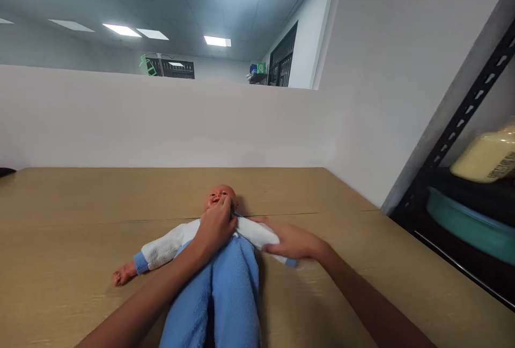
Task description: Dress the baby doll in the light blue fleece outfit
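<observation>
A baby doll [222, 193] lies on its back on the tabletop, head away from me. Its fleece outfit [235, 278] has blue legs, a white top and blue cuffs. At the collar, just under the doll's chin, my left hand [217, 226] is closed on the cloth. My right hand [293, 238], slightly blurred, has its thumb and fingers around the white sleeve [259, 232] on the right side. That sleeve ends in a blue cuff, and no doll hand shows there. The other sleeve stretches out left, with the doll's bare hand [124, 274] out of its cuff.
The brown tabletop [80, 198] runs back to a white half wall [161, 123]. On the right stands a black metal shelf rack [454, 128] with a pale yellow bottle [486, 156] and a teal basin [469, 224].
</observation>
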Tool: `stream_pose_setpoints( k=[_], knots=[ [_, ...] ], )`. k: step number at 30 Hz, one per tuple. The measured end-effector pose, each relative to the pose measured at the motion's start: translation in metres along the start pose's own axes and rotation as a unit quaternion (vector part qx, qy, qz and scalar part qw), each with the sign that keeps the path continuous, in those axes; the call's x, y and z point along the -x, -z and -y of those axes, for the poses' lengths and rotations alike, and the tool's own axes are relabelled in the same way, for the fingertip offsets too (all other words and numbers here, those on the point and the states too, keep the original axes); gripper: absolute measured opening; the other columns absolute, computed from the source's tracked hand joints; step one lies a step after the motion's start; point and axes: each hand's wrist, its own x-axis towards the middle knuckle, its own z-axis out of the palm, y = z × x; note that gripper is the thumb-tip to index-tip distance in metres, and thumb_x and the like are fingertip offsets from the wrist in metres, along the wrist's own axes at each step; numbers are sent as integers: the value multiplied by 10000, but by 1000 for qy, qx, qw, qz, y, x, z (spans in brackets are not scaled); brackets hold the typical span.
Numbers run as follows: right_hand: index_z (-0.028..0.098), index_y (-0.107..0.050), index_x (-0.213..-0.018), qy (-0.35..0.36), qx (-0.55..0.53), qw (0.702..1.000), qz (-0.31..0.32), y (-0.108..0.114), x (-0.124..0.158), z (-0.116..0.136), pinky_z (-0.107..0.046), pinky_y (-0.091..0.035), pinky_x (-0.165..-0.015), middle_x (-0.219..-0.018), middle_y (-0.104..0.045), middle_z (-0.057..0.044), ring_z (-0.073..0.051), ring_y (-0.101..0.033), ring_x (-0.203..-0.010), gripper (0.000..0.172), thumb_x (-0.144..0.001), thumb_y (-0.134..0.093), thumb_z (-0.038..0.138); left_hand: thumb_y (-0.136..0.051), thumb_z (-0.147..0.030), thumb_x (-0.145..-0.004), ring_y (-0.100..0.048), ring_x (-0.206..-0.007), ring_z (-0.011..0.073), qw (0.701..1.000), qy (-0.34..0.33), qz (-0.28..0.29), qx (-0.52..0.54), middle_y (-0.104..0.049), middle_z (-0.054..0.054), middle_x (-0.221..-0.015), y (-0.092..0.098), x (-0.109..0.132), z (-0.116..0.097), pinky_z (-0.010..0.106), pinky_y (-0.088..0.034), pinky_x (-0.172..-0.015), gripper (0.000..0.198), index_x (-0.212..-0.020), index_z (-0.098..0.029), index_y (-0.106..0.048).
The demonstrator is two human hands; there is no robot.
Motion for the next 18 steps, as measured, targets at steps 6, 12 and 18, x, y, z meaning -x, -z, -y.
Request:
stream_pose_setpoints(
  k=[6,12,18],
  knots=[
    [356,-464,-1574,13,99,995,19,21,6,-1,-454,-491,-1116,-1519,-641,-44,-313,-646,-1313,731,-878,-661,252,-537,-141,-921,-600,-1254,363,1000,-23,-2,-3,-705,173,-1220,4,2,0,463,-504,-976,183,-1090,-188,-585],
    [377,-540,-1518,51,86,991,-83,0,14,-23,-487,-494,-1114,-1453,-680,-64,-309,-649,-1287,598,-939,-674,310,-467,-482,-1045,-527,-1322,342,992,-67,-32,100,-648,124,-1354,22,29,20,551,-404,-1142,340,-1244,-242,-602],
    [272,-670,-1305,63,206,945,-245,-38,25,-5,-557,-459,-1090,-1364,-670,-136,-349,-575,-1286,351,-955,-643,249,-426,-553,-1041,-603,-1109,300,964,82,-32,252,-653,96,-1188,31,90,63,472,-482,-1022,370,-1203,-246,-554]
  ],
)
